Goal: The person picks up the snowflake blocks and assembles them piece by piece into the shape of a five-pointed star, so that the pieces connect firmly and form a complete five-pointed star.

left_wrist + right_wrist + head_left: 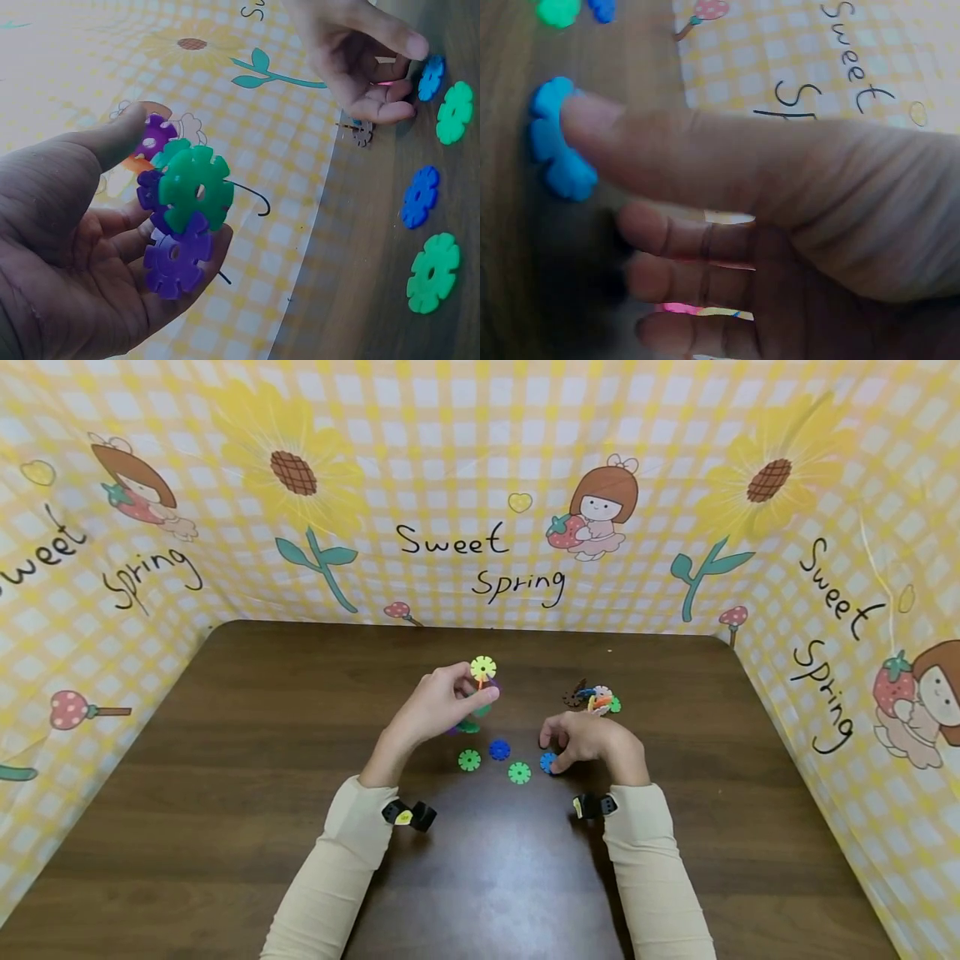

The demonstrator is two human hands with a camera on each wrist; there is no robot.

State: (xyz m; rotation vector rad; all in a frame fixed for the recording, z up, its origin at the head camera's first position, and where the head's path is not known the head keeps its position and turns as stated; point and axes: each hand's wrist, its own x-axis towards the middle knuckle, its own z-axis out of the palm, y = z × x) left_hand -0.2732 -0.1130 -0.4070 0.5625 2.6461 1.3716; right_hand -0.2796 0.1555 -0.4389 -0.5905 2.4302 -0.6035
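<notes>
Left hand (pixel 438 702), beyond dark-blue disc (pixel 499 750), grips disc cluster (pixel 184 184) between thumb and fingers. Right hand (pixel 594 740), right of dark-blue disc, loosely curved, gripping nothing, thumb touching light-blue disc (pixel 546 762).

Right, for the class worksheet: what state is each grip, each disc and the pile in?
Left grip: raised, holding joined discs.
Joined discs: fixed together, off the table.
Right grip: low, fingers bent, thumb at light blue disc.
Light blue disc: separate, partly covered; flat or tilted unclear.
Dark blue disc: loose, flat.
Left green disc: loose, flat.
Right green disc: loose, flat.
Pile: bunched; whether joined unclear.
</notes>
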